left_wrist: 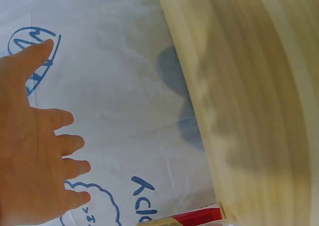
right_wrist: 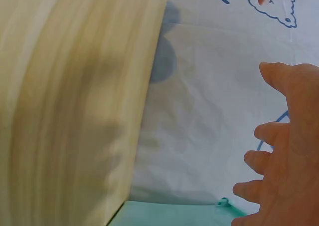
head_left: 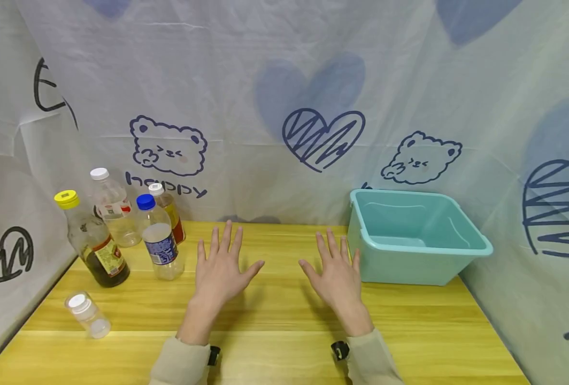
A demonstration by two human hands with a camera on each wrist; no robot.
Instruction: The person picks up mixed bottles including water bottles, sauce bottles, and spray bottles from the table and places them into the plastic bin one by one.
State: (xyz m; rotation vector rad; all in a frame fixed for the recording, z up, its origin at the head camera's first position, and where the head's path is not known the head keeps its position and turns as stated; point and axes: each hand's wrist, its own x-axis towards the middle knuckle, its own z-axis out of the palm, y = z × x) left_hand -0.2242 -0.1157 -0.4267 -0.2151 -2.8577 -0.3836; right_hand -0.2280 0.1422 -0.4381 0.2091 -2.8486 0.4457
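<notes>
Both hands hover palm down over the wooden table, fingers spread and holding nothing. The left hand [head_left: 221, 271] is nearest to a clear bottle with a blue cap [head_left: 161, 243], which stands to its left. Level with it, the right hand [head_left: 337, 275] is beside the turquoise plastic bin [head_left: 400, 267], whose visible inside holds nothing. In the left wrist view the left hand [left_wrist: 35, 141] shows straight fingers and thumb apart. The right wrist view shows the right hand [right_wrist: 289, 151] likewise extended, with the bin's edge [right_wrist: 169, 213] below.
At the left stand a yellow-capped bottle of dark liquid [head_left: 104, 259], a clear white-capped bottle [head_left: 116, 214], a smaller white-capped bottle with amber contents [head_left: 176, 219] and a small clear jar [head_left: 89, 315]. A printed cloth [head_left: 246, 176] hangs behind the table [head_left: 284, 331].
</notes>
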